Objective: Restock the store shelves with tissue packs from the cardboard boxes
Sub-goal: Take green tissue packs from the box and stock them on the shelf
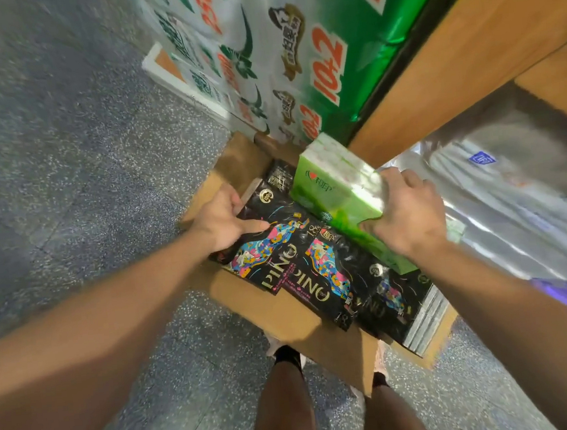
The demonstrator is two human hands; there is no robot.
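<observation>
An open cardboard box (284, 314) stands on the floor in front of me, filled with black tissue packs (317, 270) printed with colourful figures. A green tissue pack (338, 189) lies on top of them at the far right of the box. My right hand (409, 214) grips the green pack's near end, thumb on its side. My left hand (221, 220) holds the left edge of the leftmost black pack, thumb lying across its top and fingers tucked down between the pack and the box wall.
A wooden shelf unit (467, 58) rises at the right, with large green and white tissue bundles (288, 53) stacked beside it and silvery wrapped packs (513, 194) on the low shelf. Grey speckled floor (63, 148) spreads to the left. My legs (285, 406) stand just behind the box.
</observation>
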